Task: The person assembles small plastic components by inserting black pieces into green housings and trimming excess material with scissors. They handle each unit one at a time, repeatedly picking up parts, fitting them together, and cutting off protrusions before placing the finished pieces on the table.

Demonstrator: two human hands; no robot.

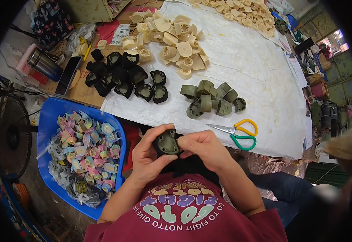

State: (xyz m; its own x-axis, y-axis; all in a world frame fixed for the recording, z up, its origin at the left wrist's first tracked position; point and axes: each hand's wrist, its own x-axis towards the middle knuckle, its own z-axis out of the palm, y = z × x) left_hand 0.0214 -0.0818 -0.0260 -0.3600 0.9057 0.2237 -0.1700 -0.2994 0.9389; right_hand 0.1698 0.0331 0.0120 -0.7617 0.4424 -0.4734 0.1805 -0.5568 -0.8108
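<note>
Fingers (155, 132) of left hand (145, 152) clamp green block (169, 142), right hand (206, 146) pinching its edge, apparently fitting black cover (157, 146); even tension needed next.

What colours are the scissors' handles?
Upper handle: yellow; lower handle: green. Best in the head view.

Tub (50, 111) left of the left hand (148, 153)
From here I see scissors (234, 130) on a sheet (268, 88), right of the right hand (206, 146); heaped pieces (205, 89) on it, beyond both hands
</note>
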